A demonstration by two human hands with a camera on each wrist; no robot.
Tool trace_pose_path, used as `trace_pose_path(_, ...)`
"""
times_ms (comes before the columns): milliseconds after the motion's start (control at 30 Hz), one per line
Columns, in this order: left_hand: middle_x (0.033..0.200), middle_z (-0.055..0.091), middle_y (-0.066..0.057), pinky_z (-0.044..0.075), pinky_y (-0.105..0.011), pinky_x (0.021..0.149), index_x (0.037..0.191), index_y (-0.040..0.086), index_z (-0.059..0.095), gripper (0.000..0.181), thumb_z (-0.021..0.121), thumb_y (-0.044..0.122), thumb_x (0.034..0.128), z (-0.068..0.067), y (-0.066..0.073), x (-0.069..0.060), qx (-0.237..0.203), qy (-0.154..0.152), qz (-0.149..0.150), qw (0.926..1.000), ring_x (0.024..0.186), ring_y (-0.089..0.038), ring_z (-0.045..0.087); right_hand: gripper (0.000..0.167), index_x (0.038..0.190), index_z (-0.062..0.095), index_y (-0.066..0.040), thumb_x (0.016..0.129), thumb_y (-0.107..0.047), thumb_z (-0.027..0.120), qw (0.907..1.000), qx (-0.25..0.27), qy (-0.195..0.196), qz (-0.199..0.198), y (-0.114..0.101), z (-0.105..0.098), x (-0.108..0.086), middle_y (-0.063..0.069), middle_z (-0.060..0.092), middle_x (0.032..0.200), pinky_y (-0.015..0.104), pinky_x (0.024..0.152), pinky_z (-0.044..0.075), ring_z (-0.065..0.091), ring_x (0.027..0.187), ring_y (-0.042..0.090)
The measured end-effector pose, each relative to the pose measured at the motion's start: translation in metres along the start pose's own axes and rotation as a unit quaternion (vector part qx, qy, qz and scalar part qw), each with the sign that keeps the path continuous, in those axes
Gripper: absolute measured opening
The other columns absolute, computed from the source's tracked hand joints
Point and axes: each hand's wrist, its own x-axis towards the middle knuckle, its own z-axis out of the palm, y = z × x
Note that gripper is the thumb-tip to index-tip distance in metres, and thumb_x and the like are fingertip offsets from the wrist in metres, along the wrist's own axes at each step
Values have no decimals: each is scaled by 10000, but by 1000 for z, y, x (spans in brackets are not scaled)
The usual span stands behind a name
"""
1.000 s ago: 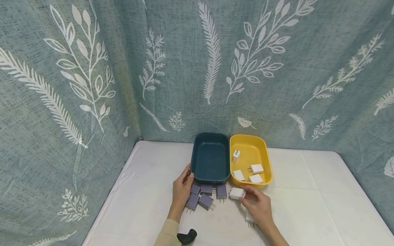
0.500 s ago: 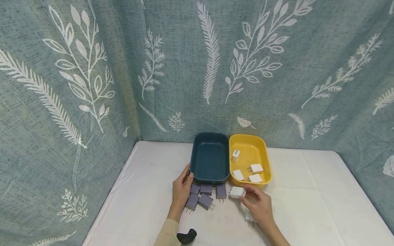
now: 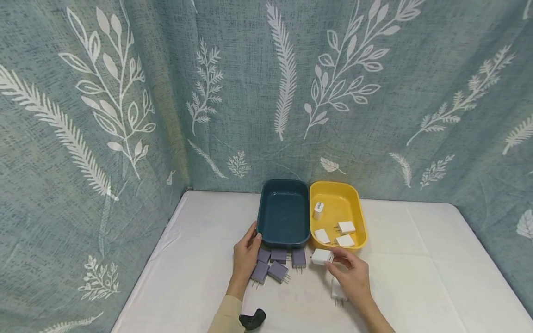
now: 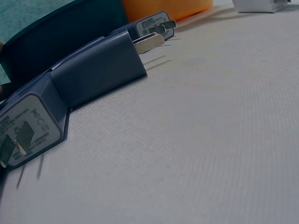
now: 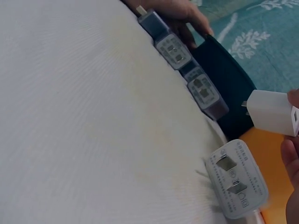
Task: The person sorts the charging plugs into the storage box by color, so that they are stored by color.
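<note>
My right hand (image 3: pixel 351 275) pinches a white USB wall charger (image 3: pixel 322 256) between thumb and fingers, just in front of the yellow bin (image 3: pixel 361 222). In the right wrist view that charger (image 5: pixel 271 112) is raised, with its prongs toward the dark blue bin (image 5: pixel 224 70). Another white charger (image 3: pixel 338 290) lies on the table, partly hidden by the right hand. At the left front corner of the dark blue bin (image 3: pixel 285 243), my left hand (image 3: pixel 245 256) holds the wall with thumb and fingers. Several purple chargers (image 3: pixel 278 271) lie beside that hand, before the bin.
Several white chargers, one near the front (image 3: pixel 345 241), lie in the yellow bin. The two bins stand side by side near the leaf-patterned curtain (image 3: pixel 250 92). A black object (image 3: pixel 252 319) is by the left sleeve (image 3: pixel 228 314) on the white-covered table (image 3: pixel 416 268).
The right hand has lifted the white charger slightly upward toward the yellow bin. My left hand, the bins and the purple chargers stay where they were.
</note>
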Motion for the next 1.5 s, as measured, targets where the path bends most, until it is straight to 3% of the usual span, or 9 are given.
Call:
trace_pose_path(200, 1448, 522, -46, 494, -320, 1020, 1431, 184, 501, 440, 556, 239, 998, -1, 0, 0, -5, -19, -38, 10000, 1280, -226, 565, 350, 1041, 700, -4, 715, 76, 801, 9997, 202, 82, 67, -2, 1, 2, 168, 713, 1015, 196, 768, 585, 662, 828, 39)
trace_pose_path(500, 1446, 524, -37, 503, -309, 1013, 1424, 201, 511, 434, 561, 243, 995, 0, -2, 1, -3, -2, -58, 10000, 1276, -217, 567, 321, 1017, 689, 34, 719, 91, 793, 9989, 424, 128, -182, -10, 3, 9, 253, 697, 1064, 192, 742, 583, 649, 814, 54)
trace_pose_path(700, 1437, 532, -57, 512, -255, 993, 1427, 155, 508, 444, 561, 245, 995, -1, 1, 1, 56, 10, -8, 10000, 1264, -227, 577, 327, 1043, 693, 10, 736, 46, 801, 9992, 335, 197, -6, -14, 4, 12, 207, 708, 1077, 156, 770, 573, 641, 846, 42)
trace_pose_path(933, 1441, 504, -154, 496, -373, 1012, 1421, 28, 484, 444, 545, 140, 996, -9, 38, -7, 27, -179, -71, 9998, 1281, -312, 552, 325, 1050, 696, 1, 744, 58, 790, 9985, 442, 316, 31, -15, 6, 17, 178, 702, 1060, 165, 766, 577, 633, 861, 59)
trace_pose_path(967, 1443, 503, -147, 494, -368, 1015, 1422, 33, 483, 445, 546, 143, 995, -9, 39, -7, 23, -192, -70, 9998, 1283, -303, 553, 325, 1049, 696, 4, 743, 60, 790, 9983, 469, 331, 18, -16, 6, 18, 182, 700, 1057, 163, 762, 577, 634, 859, 58)
trace_pose_path(1200, 1453, 506, -83, 480, -366, 1029, 1431, 137, 496, 441, 553, 204, 999, 0, 3, 1, -10, -13, -80, 10000, 1301, -271, 541, 343, 1063, 683, 54, 737, 81, 786, 9969, 613, 496, -77, -20, 5, 21, 249, 683, 1074, 144, 748, 570, 629, 884, 51)
trace_pose_path(1500, 1443, 527, -42, 501, -338, 1017, 1420, 199, 517, 432, 566, 236, 992, 1, -1, 2, 2, 52, -23, 10000, 1281, -226, 563, 360, 1046, 688, 69, 705, 136, 781, 9947, 762, 668, -201, -20, 3, 30, 248, 686, 1053, 144, 744, 567, 630, 876, 56)
